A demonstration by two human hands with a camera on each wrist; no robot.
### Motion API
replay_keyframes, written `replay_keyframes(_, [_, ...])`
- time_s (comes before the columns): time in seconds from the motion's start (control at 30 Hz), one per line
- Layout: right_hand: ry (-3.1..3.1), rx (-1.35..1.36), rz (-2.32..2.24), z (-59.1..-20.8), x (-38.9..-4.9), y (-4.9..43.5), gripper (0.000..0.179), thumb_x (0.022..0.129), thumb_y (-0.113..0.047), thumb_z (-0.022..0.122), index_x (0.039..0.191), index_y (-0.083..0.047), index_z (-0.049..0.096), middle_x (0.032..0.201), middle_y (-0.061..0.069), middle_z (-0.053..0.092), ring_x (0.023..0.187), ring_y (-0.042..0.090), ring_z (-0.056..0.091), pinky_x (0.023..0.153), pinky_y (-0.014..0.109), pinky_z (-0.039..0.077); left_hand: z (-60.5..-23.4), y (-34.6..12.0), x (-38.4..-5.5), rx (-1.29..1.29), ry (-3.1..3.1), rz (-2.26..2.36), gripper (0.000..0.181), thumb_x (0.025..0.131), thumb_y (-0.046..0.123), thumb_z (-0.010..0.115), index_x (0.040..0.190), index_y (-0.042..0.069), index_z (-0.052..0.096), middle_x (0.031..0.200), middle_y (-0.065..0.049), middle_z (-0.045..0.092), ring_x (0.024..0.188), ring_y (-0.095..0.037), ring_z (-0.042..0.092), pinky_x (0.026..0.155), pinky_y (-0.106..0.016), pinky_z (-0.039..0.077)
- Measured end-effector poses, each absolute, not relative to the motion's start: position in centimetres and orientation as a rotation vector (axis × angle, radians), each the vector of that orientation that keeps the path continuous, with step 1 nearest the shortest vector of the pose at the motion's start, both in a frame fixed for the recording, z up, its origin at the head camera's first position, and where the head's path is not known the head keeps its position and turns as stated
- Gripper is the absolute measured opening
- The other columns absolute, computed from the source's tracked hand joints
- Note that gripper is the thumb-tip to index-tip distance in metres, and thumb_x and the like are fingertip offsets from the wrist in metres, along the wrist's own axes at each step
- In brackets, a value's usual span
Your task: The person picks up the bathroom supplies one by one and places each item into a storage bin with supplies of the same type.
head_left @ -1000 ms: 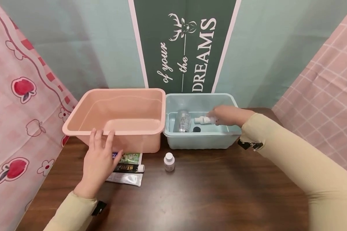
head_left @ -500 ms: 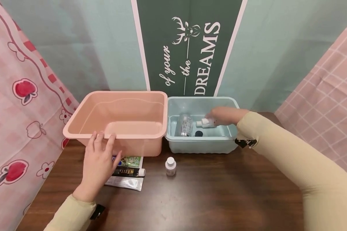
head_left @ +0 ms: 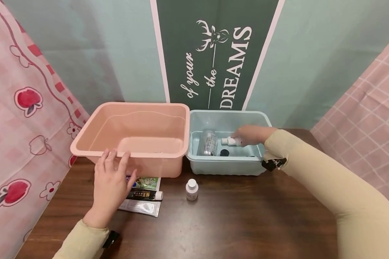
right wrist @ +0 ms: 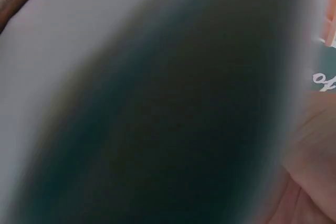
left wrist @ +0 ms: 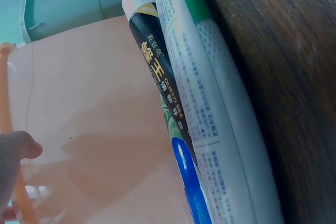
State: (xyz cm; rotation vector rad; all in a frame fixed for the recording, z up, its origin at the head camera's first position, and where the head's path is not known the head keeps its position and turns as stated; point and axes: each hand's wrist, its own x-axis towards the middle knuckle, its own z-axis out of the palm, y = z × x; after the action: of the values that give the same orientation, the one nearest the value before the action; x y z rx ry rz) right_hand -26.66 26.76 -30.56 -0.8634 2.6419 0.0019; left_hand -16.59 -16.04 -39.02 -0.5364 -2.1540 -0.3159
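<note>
My right hand [head_left: 251, 135] reaches into the light blue bin [head_left: 227, 167] and holds a small white bottle [head_left: 231, 141], its capped end pointing left. Beside it in that bin lie a clear bottle [head_left: 209, 143] and a round black object [head_left: 224, 153]. My left hand [head_left: 111, 183] rests its fairly straight fingers on the front rim of the pink bin [head_left: 171, 167]. Beneath that hand, on the table, are a green packet [head_left: 150, 182], a black toothpaste tube [head_left: 141, 195] and a silvery white tube [head_left: 142, 207]. Blurred dark and grey shapes cover most of the right wrist view.
A small white bottle with a white cap [head_left: 192, 189] stands upright on the brown wooden table [head_left: 227, 219], in front of the gap between the bins. Behind them hangs a green printed curtain [head_left: 220, 46]. Pink patterned cloths hang at both sides.
The view has tilted and shifted slightly, so the bins sit lower in it. My right hand stays in the blue bin with the white bottle. My left hand remains on the pink rim.
</note>
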Motion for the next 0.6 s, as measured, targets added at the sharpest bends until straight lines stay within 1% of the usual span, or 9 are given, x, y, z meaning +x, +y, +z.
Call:
replay_keyframes(0.1, [2.653, -0.881, 0.031, -30.6, -26.7, 26.8, 0.043, 0.076, 0.007, 0.066, 0.118, 0.006, 0.060, 0.109, 0.020, 0.063, 0.098, 0.032, 0.058, 0.087, 0.045, 0.045, -38.9, -16.1, -16.5, -0.536, -2.150, -0.322, 0.050, 0.089, 0.039, 0.043, 0.120, 0.000, 0.053, 0.116, -0.036, 0.044, 0.114, -0.054, 0.038, 0.090, -0.064, 0.031])
replay_keyframes(0.23, [2.646, -0.872, 0.047, -30.1, -26.8, 27.0, 0.041, 0.078, 0.006, 0.065, 0.118, 0.008, 0.058, 0.110, 0.023, 0.061, 0.103, 0.037, 0.057, 0.090, 0.047, 0.043, -38.8, -16.2, -16.6, -0.553, -2.155, -0.328, 0.050, 0.088, 0.036, 0.045, 0.120, -0.002, 0.052, 0.115, -0.037, 0.043, 0.114, -0.055, 0.038, 0.096, -0.060, 0.030])
replay_keyframes(0.4, [2.660, -0.889, 0.051, -28.9, -27.2, 27.1, 0.041, 0.076, 0.006, 0.066, 0.116, 0.010, 0.058, 0.105, 0.023, 0.062, 0.099, 0.037, 0.058, 0.089, 0.048, 0.044, -38.7, -16.3, -16.6, -0.563, -2.163, -0.336, 0.051, 0.088, 0.036, 0.045, 0.120, -0.003, 0.052, 0.114, -0.039, 0.042, 0.113, -0.056, 0.037, 0.103, -0.055, 0.026])
replay_keyframes(0.5, [2.664, -0.907, 0.064, -28.5, -27.5, 27.2, 0.039, 0.074, 0.007, 0.066, 0.112, 0.008, 0.061, 0.099, 0.020, 0.064, 0.093, 0.034, 0.059, 0.085, 0.047, 0.045, -38.8, -16.2, -16.5, -0.563, -2.169, -0.337, 0.051, 0.089, 0.037, 0.042, 0.120, -0.002, 0.051, 0.114, -0.038, 0.042, 0.113, -0.056, 0.037, 0.102, -0.056, 0.027])
replay_keyframes(0.6, [2.670, -0.898, 0.057, -28.4, -27.6, 27.3, 0.039, 0.072, 0.007, 0.066, 0.111, 0.006, 0.062, 0.098, 0.019, 0.064, 0.091, 0.033, 0.059, 0.084, 0.046, 0.046, -38.9, -16.1, -16.5, -0.560, -2.172, -0.341, 0.051, 0.089, 0.037, 0.042, 0.121, -0.002, 0.051, 0.115, -0.038, 0.042, 0.114, -0.057, 0.037, 0.099, -0.057, 0.029])
